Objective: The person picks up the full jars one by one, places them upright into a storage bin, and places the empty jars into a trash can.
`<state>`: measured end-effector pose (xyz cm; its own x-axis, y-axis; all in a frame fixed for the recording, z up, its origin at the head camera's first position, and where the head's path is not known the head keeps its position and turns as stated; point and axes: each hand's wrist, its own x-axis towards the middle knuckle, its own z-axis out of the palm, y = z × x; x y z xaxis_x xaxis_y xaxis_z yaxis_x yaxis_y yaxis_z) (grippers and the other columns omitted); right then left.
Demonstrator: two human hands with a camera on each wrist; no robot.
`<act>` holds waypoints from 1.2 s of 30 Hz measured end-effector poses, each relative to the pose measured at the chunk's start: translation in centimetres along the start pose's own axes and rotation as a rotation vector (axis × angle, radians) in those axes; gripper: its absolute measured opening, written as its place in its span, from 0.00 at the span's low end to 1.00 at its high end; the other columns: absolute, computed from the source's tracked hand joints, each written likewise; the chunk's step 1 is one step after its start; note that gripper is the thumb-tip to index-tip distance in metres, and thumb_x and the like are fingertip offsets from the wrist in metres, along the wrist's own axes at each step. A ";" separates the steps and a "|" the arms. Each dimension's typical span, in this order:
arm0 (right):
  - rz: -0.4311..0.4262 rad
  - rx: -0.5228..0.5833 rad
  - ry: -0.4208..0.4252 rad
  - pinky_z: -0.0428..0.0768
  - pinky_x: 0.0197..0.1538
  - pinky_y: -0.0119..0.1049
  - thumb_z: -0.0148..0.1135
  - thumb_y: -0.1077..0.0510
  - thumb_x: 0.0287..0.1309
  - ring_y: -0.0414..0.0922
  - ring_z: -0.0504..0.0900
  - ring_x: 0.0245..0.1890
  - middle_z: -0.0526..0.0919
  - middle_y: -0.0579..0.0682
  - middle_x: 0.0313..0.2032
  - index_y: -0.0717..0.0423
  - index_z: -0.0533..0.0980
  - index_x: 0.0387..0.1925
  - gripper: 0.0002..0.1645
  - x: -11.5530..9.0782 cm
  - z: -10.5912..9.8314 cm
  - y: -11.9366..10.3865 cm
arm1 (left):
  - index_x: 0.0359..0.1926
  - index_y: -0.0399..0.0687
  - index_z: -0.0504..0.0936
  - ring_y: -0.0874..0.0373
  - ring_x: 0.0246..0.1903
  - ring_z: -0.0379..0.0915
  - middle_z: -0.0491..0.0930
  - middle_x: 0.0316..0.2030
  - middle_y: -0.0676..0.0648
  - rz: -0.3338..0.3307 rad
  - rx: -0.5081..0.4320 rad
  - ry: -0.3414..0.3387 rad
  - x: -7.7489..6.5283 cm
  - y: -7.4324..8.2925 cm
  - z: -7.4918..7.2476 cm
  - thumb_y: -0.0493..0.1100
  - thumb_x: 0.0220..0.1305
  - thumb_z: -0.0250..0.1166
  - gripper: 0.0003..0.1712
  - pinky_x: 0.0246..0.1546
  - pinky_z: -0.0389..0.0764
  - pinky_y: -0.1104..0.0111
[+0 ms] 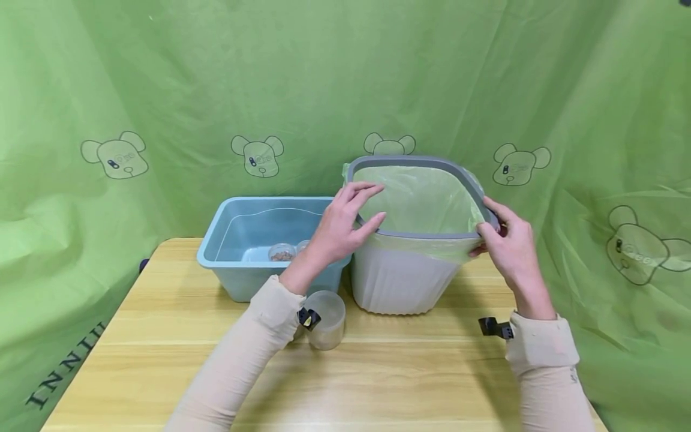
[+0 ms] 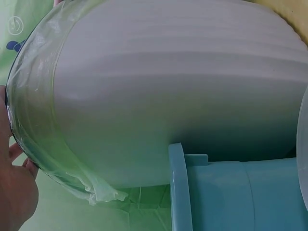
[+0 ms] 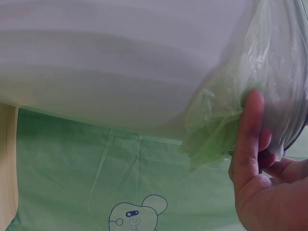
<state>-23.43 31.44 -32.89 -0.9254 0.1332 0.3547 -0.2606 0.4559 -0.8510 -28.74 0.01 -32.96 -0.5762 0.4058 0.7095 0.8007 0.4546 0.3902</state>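
Observation:
A white ribbed trash can [image 1: 405, 279] with a grey rim [image 1: 426, 235] stands on the table, leaning a little to the right. A thin green trash bag [image 1: 421, 198] lines it and hangs over the outside below the rim. At the rim's right corner my right hand [image 1: 510, 240] grips the can, thumb on the inner side, fingers outside against the bag's overhang [image 3: 211, 130]. Over the left part of the opening hovers my left hand [image 1: 345, 219], fingers spread and fairly straight, thumb by the front rim.
Left of the can sits a blue plastic tub [image 1: 227, 270] holding small clear containers, one with brown bits [image 1: 282, 252]. A frosted clear cup [image 1: 327, 324] stands in front, near my left wrist. Green cloth [image 1: 302, 90] hangs behind the wooden table [image 1: 378, 384].

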 end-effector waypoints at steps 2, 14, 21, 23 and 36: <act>-0.004 0.004 0.001 0.87 0.26 0.40 0.51 0.65 0.66 0.42 0.84 0.18 0.75 0.65 0.50 0.59 0.61 0.78 0.38 0.0 0.0 0.0 | 0.70 0.44 0.75 0.48 0.63 0.72 0.74 0.65 0.43 -0.001 -0.012 0.000 0.0 0.0 0.0 0.49 0.73 0.63 0.29 0.65 0.75 0.54; 0.003 -0.004 0.004 0.87 0.25 0.37 0.49 0.64 0.67 0.42 0.83 0.18 0.75 0.70 0.54 0.58 0.61 0.78 0.38 0.0 0.0 0.0 | 0.71 0.48 0.74 0.52 0.67 0.70 0.72 0.67 0.45 0.016 -0.122 0.032 -2.2 0.1 -1.9 0.47 0.71 0.66 0.30 0.68 0.74 0.57; -0.006 -0.010 0.016 0.87 0.26 0.39 0.49 0.64 0.66 0.41 0.83 0.18 0.75 0.68 0.54 0.58 0.62 0.78 0.38 0.0 -0.2 -0.1 | 0.70 0.47 0.76 0.51 0.67 0.70 0.73 0.66 0.44 0.036 -0.130 0.063 -5.4 -0.6 -3.7 0.43 0.69 0.68 0.30 0.68 0.74 0.55; -0.008 -0.014 0.016 0.87 0.26 0.39 0.49 0.65 0.66 0.42 0.83 0.19 0.74 0.67 0.55 0.58 0.61 0.78 0.38 -0.1 -0.3 -0.2 | 0.70 0.47 0.75 0.51 0.67 0.70 0.74 0.66 0.44 0.026 -0.122 0.054 -6.6 -0.9 -4.0 0.43 0.68 0.68 0.31 0.69 0.73 0.54; -0.008 -0.002 0.019 0.87 0.25 0.38 0.49 0.65 0.66 0.42 0.83 0.18 0.75 0.67 0.54 0.58 0.62 0.78 0.38 -0.1 0.1 -0.1 | 0.71 0.50 0.75 0.49 0.68 0.70 0.75 0.67 0.45 -0.077 -0.031 -0.051 -15.0 -3.2 -4.7 0.47 0.63 0.73 0.35 0.66 0.75 0.48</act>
<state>-23.29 31.32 -32.88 -0.9180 0.1457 0.3690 -0.2677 0.4589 -0.8472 -21.89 -11.28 -42.10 -0.6432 0.4110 0.6460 0.7580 0.4613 0.4611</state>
